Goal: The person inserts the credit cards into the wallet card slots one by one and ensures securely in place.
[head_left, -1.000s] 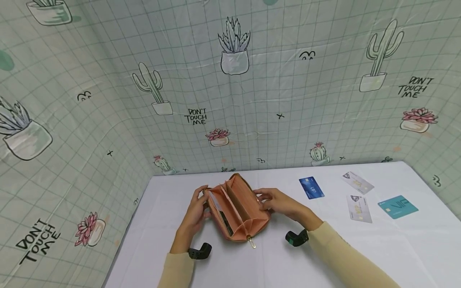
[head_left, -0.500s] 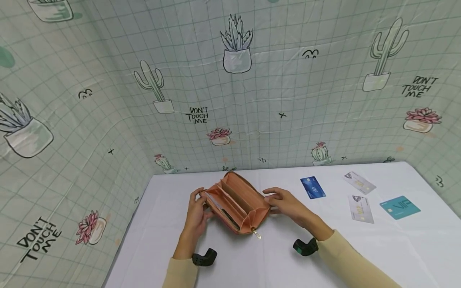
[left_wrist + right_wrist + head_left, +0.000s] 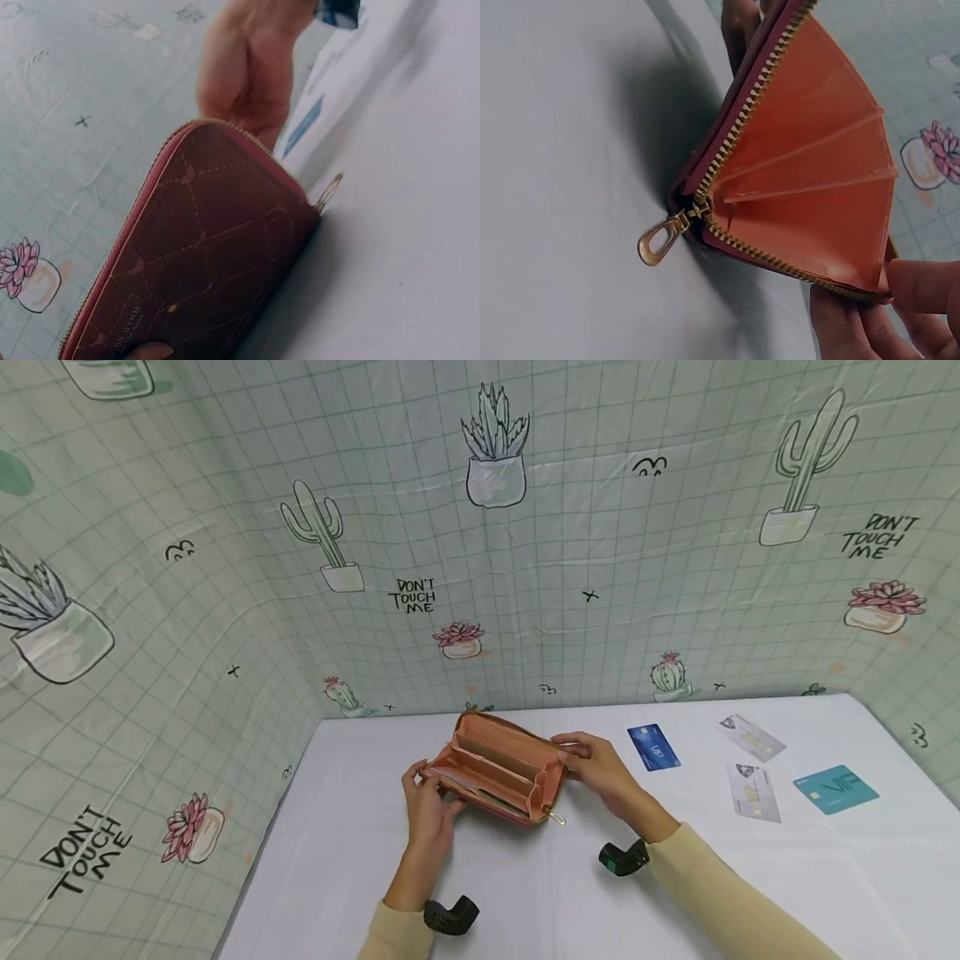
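An open zip-around wallet (image 3: 506, 745) with an orange lining is held tilted over the table, its pockets facing up and toward me. My left hand (image 3: 429, 814) grips its left end, the thumb tip resting on the dark quilted outside (image 3: 202, 240) in the left wrist view. With thumb and fingers, my right hand (image 3: 600, 768) pinches the right end; the right wrist view has the thumb (image 3: 922, 285) at the zipped edge. A gold zip pull (image 3: 658, 241) hangs from the near right corner. Cards or papers (image 3: 457, 778) show in the front pocket.
To the right on the white table (image 3: 315, 860) lie a blue VIP card (image 3: 654, 747), a teal card (image 3: 836, 789) and two silvery cards, one farther back (image 3: 752, 737) and one nearer (image 3: 753, 792). A cactus-print cloth (image 3: 555, 543) surrounds the table's back and sides.
The wallet has turned counterclockwise, its zip-pull end swinging right and away from me. My right hand has shifted its hold toward the far right corner; my left hand has moved slightly right.
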Available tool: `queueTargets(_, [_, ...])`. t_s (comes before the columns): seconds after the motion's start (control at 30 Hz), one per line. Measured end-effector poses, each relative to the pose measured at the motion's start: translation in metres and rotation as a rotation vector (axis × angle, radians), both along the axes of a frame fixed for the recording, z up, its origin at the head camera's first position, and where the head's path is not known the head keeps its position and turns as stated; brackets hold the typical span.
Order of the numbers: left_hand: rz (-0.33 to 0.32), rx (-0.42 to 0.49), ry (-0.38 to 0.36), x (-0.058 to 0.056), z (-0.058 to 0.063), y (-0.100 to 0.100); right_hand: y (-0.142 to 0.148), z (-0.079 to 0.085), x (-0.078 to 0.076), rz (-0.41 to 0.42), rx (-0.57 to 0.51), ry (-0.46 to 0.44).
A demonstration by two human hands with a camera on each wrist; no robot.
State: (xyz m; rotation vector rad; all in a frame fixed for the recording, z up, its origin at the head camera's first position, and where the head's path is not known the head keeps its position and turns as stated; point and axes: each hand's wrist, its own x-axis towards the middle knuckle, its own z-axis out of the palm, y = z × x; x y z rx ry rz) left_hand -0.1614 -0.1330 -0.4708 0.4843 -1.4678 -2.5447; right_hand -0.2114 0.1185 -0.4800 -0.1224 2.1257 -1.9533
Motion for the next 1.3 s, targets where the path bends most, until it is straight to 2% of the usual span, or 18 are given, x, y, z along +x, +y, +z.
queueTargets(0.33, [0.012, 0.004, -0.02, 0.003, -0.001, -0.001, -0.004, -0.007, -0.012, -0.048, 0.021, -0.015])
queueTargets(0.5, [0.057, 0.048, -0.015, 0.006, -0.003, 0.006, -0.006, -0.01, -0.009, -0.099, 0.004, -0.075])
queueTargets(0.67, [0.092, 0.054, -0.005, 0.011, -0.004, 0.018, -0.008, -0.01, -0.008, -0.127, 0.022, -0.08])
queueTargets(0.8, [0.095, -0.012, -0.016, 0.014, -0.003, 0.023, -0.006, -0.011, -0.013, -0.144, 0.034, -0.091])
queueTargets(1.03, [0.148, -0.265, -0.073, 0.01, -0.008, 0.012, -0.001, -0.017, -0.021, -0.123, -0.022, -0.125])
queueTargets(1.13, [0.109, -0.3, -0.076, 0.002, -0.011, 0.0, 0.001, -0.019, -0.023, -0.099, -0.063, -0.13])
queueTargets(1.2, [0.043, -0.316, -0.074, -0.003, -0.012, -0.009, 0.002, -0.02, -0.023, -0.082, -0.083, -0.131])
queueTargets(1.3, [-0.092, -0.373, -0.065, -0.011, -0.014, -0.024, 0.002, -0.022, -0.025, -0.061, -0.102, -0.13])
